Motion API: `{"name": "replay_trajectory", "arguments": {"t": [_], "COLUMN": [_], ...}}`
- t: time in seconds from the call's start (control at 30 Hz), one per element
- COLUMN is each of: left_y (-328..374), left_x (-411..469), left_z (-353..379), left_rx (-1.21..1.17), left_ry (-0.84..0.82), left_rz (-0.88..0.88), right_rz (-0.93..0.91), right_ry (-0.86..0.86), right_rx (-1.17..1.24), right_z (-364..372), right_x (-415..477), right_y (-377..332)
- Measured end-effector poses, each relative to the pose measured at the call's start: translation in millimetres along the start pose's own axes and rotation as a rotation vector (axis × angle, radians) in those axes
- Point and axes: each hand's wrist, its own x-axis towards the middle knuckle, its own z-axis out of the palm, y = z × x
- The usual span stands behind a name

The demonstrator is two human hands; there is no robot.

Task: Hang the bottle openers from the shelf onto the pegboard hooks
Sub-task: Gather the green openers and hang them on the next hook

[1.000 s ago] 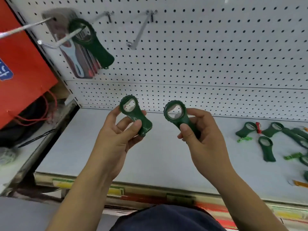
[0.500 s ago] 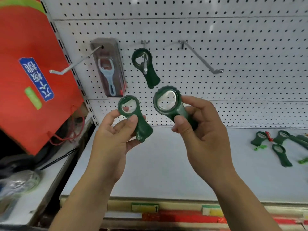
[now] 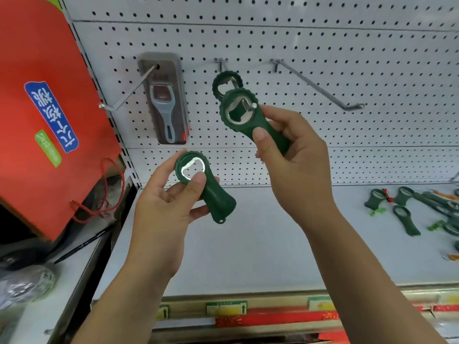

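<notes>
up close, two bare hands are raised before a white perforated metal pegboard (image 3: 323, 45). the right hand (image 3: 295, 155) pinches the upper opener (image 3: 248, 117), dark green plastic, by its waisted handle, thumb on top and fingers curled behind. its round, scallop-edged head has a shiny metal insert and sits over the tip of the middle hook (image 3: 253, 105), whose end shows through the ring. a hung opener (image 3: 219, 81) sits further back on that wire hook, partly covered. the left hand (image 3: 164, 207) grips the lower opener (image 3: 206, 184), thumb on its metal rim, flared handle pointing down-right above the grey shelf (image 3: 273, 232). loose openers (image 3: 404, 219) lie at the shelf's far right. a clear pack (image 3: 166, 103) holding a grey opener hangs on the left hook (image 3: 126, 91); its print is unreadable. a red bag (image 3: 44, 108) at left carries a blue label with white chinese characters.
</notes>
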Motion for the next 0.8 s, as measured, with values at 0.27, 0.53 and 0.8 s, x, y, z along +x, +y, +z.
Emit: {"name": "replay_trajectory", "arguments": {"t": [0.27,0.53,0.8], "left_y": [10,12,24], "left_x": [-1,-1,-11], "left_z": [-3,0,17], "left_rx": [0.048,0.085,0.068], "left_ry": [0.034,0.056,0.011], "left_rz": [0.005,-0.012,0.196], "right_rz": [0.144,0.248,0.407], "right_ry": [0.064,0.12,-0.072], "right_rx": [0.001,-0.103,-0.002], "right_z": [16,12,-22], "right_x": [36,53,-32], "right_y": [15,28,-8]}}
